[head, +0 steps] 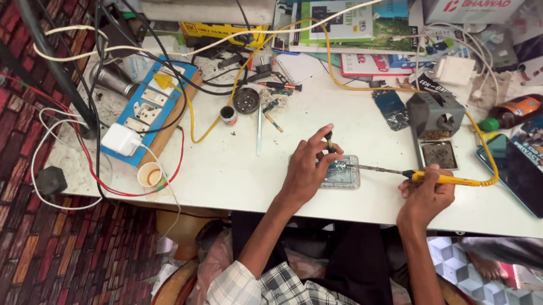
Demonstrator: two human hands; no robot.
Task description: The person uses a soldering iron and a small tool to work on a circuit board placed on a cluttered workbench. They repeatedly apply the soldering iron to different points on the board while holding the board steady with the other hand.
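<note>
**Soldering on opened phone, both hands busy**

Right hand (425, 195) clamped around yellow soldering iron (445, 179), grip closed on the handle, metal tip pointing left toward opened phone (339, 172). Tip just short of or touching the phone's right edge, cannot tell which. Yellow cord (484, 150) running off the iron's back end, up and away behind the grip.

Left hand (307, 166) pinched shut on a small dark tool (329, 141), thumb and forefinger together, tool upright over the phone's upper left part. Palm resting on the phone's left edge. Phone flat on white desk (242, 176), between the two grips.

Beyond right grip: grey iron stand (435, 118) with sponge tray, dark smartphone (520, 173) further right. Beyond left grip: tweezers (259, 128), small round tin (246, 100), blue power strip (150, 104) with white charger (121, 139), paper cup (150, 175) near desk edge. Books and boxes at the far side.
</note>
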